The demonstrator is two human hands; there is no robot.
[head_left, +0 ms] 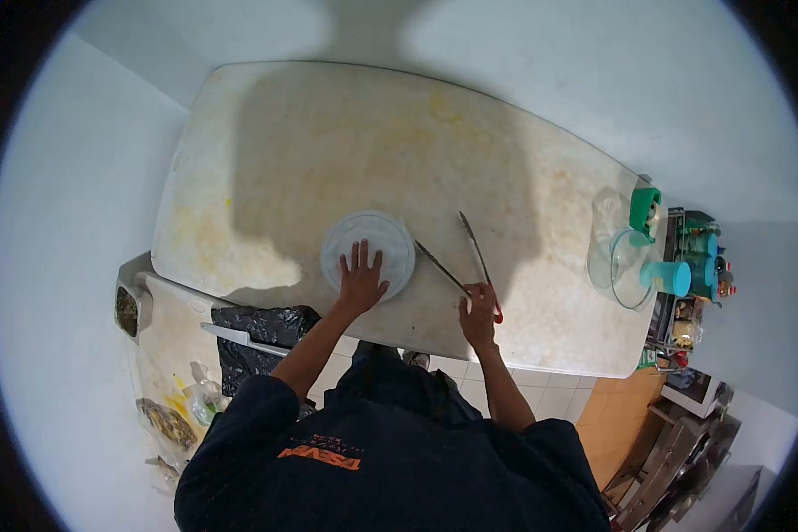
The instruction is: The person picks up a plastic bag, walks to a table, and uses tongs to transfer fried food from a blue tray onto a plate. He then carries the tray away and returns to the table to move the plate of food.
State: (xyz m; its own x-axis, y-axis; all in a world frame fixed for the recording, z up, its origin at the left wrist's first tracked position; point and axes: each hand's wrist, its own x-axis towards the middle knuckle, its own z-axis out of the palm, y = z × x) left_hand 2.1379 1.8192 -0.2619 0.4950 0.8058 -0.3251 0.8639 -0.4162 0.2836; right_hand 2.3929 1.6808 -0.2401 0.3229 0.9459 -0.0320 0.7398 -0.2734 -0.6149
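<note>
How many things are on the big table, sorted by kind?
Round white lid or plate, under the left hand: 1
Metal tongs, touched by the right hand: 1
Clear glass jug: 1
Green-topped container: 1
Teal cup: 1
Total: 5

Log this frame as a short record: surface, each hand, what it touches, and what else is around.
surface: large pale table, stained yellowish
left hand: flat, fingers spread, on top of a round white lid
right hand: at the hinge end of metal tongs, which lie open on the table; grip not clear
far right edge: clear jug with a teal part
left of person: black bag, bin below
right of table: rack with teal items
</note>
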